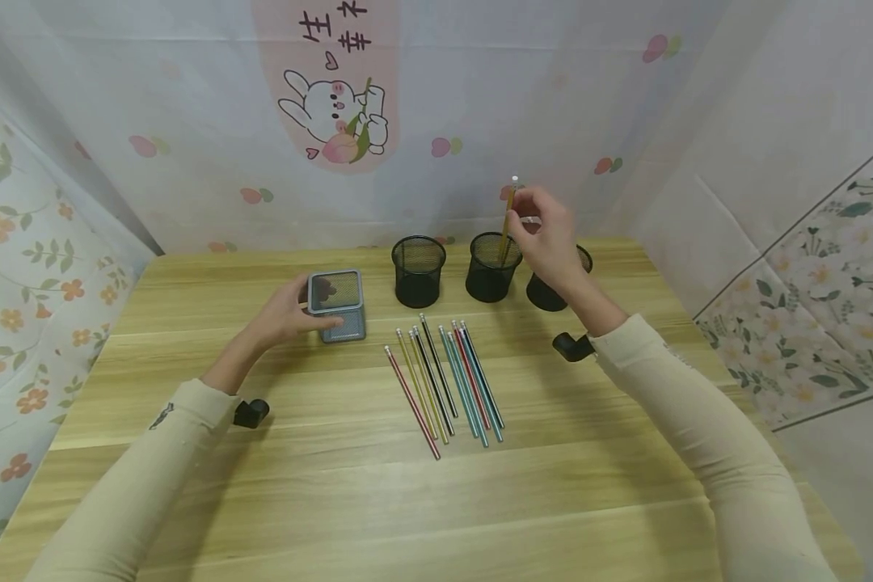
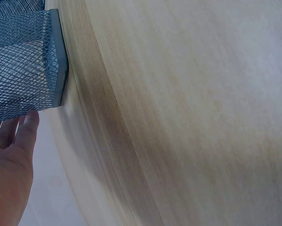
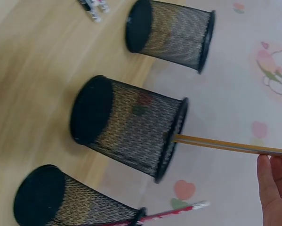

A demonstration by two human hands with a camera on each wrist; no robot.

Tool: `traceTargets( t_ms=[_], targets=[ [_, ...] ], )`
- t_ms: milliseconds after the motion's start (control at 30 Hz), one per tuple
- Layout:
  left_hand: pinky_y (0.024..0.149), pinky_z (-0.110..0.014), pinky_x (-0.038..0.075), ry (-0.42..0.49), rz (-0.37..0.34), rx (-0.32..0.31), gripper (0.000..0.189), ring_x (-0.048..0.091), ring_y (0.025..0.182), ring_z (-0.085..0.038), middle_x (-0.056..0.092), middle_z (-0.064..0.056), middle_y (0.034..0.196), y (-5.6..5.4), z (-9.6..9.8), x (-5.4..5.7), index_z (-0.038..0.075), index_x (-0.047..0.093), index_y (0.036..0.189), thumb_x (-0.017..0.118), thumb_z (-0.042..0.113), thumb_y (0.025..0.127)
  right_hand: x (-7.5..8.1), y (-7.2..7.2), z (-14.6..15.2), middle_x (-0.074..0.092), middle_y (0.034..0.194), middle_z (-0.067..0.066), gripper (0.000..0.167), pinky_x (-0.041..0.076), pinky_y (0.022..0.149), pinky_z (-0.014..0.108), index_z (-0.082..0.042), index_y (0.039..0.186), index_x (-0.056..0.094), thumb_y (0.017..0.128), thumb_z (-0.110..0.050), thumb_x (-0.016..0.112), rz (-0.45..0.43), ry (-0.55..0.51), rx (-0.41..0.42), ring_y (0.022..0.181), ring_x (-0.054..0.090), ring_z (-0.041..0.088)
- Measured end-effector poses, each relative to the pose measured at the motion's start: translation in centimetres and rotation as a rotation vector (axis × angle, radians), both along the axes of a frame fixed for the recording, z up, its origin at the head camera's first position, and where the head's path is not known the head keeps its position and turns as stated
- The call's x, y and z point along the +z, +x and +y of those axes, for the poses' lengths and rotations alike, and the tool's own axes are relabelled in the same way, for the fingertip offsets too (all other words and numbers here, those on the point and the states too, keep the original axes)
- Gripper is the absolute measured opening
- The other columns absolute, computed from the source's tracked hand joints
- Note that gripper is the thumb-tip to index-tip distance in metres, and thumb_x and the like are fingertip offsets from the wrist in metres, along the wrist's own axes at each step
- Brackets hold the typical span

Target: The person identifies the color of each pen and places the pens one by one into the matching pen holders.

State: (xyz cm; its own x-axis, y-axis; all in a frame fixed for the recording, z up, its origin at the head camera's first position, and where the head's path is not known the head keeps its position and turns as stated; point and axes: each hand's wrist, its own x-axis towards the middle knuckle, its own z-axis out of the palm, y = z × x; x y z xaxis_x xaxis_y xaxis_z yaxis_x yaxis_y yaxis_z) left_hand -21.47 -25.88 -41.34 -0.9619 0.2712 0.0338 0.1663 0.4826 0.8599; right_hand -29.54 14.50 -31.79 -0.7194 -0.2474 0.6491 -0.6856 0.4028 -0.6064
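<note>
My right hand (image 1: 529, 220) pinches a yellow pencil (image 1: 508, 220) near its white eraser end. The pencil stands with its lower end inside the middle black mesh cup (image 1: 492, 268). In the right wrist view the yellow pencil (image 3: 225, 145) sticks out of that cup (image 3: 131, 126) towards my fingers (image 3: 272, 186). My left hand (image 1: 300, 311) grips a square grey mesh holder (image 1: 335, 304) from its left side. The left wrist view shows the holder (image 2: 23, 66) against my fingers (image 2: 18, 141). Several coloured pencils (image 1: 447, 380) lie side by side on the wooden table (image 1: 335, 501).
Two more black mesh cups flank the middle one: a left cup (image 1: 418, 271), and a right cup (image 1: 550, 289) partly behind my right wrist. A red pencil (image 3: 171, 214) sticks out of the right cup (image 3: 60, 200). Papered walls close in the table on three sides.
</note>
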Motion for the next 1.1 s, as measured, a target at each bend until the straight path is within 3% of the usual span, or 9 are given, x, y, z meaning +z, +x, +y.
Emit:
traceTargets(
  t_ms=[133, 400, 633, 800, 1100],
  targets=[
    [0.097, -0.055, 0.048, 0.0, -0.008, 0.005, 0.067, 0.05, 0.128, -0.043, 0.053, -0.029, 0.137, 0.0, 0.0, 0.1, -0.008, 0.047, 0.135, 0.086, 0.013, 0.084, -1.3, -0.5, 0.2, 0.064, 0.104, 0.014, 0.012, 0.055, 0.074, 0.021, 0.006, 0.109, 0.062, 0.098, 0.001, 0.061, -0.017, 0.035, 0.017, 0.095, 0.067, 0.025],
    [0.1, -0.059, 0.045, 0.003, -0.024, 0.011, 0.064, 0.048, 0.13, -0.047, 0.051, -0.033, 0.138, 0.3, 0.4, 0.8, -0.013, 0.045, 0.133, 0.083, 0.006, 0.086, -2.7, -0.5, 0.0, 0.064, 0.104, 0.017, 0.012, 0.059, 0.076, 0.043, 0.007, 0.109, 0.063, 0.098, 0.003, 0.062, -0.024, 0.107, 0.016, 0.096, 0.067, 0.028],
    [0.099, -0.055, 0.048, 0.014, -0.011, 0.007, 0.067, 0.05, 0.129, -0.043, 0.054, -0.028, 0.138, -0.1, -0.1, 0.0, -0.008, 0.048, 0.134, 0.087, 0.013, 0.084, -4.1, -0.9, -0.2, 0.065, 0.099, 0.015, 0.009, 0.055, 0.071, 0.03, 0.005, 0.105, 0.063, 0.096, 0.006, 0.063, -0.004, 0.143, 0.034, 0.09, 0.065, 0.025],
    [0.1, -0.054, 0.047, -0.004, -0.007, 0.008, 0.066, 0.05, 0.129, -0.042, 0.055, -0.027, 0.137, 0.0, -0.1, 0.1, -0.007, 0.05, 0.132, 0.087, 0.016, 0.084, -4.9, -1.0, -0.2, 0.064, 0.102, 0.016, 0.011, 0.057, 0.075, 0.036, 0.005, 0.106, 0.062, 0.095, 0.008, 0.063, -0.045, 0.145, 0.051, 0.092, 0.065, 0.026],
    [0.1, -0.06, 0.044, 0.005, -0.018, 0.012, 0.065, 0.046, 0.131, -0.048, 0.05, -0.034, 0.139, -0.2, 0.1, -0.1, -0.014, 0.045, 0.134, 0.083, 0.005, 0.085, -5.8, -1.1, -0.2, 0.064, 0.103, 0.016, 0.013, 0.057, 0.078, 0.041, 0.006, 0.109, 0.063, 0.096, 0.004, 0.064, -0.089, 0.191, 0.053, 0.093, 0.064, 0.027]
  ],
)
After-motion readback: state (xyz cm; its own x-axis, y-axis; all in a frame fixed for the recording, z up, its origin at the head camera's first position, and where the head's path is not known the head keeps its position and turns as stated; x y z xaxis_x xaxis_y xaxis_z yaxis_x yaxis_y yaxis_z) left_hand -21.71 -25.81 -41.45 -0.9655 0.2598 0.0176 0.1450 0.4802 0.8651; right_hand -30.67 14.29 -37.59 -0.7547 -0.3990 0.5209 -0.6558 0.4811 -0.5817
